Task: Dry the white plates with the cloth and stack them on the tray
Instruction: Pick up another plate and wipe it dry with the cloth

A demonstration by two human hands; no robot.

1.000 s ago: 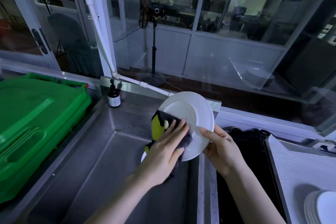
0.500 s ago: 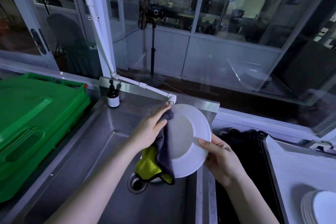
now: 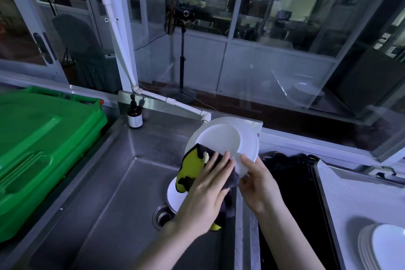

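While we hold one white plate over the sink, one grey-and-yellow cloth covers its lower edge.
Left hand presses the cloth, fingers straight; right hand pinches the rim. A second plate lies in the sink; one stack of plates sits on the tray.

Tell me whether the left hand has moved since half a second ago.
Yes. The left hand, pressing the cloth, has slid down and right across the plate, away from the white pipe outlet.
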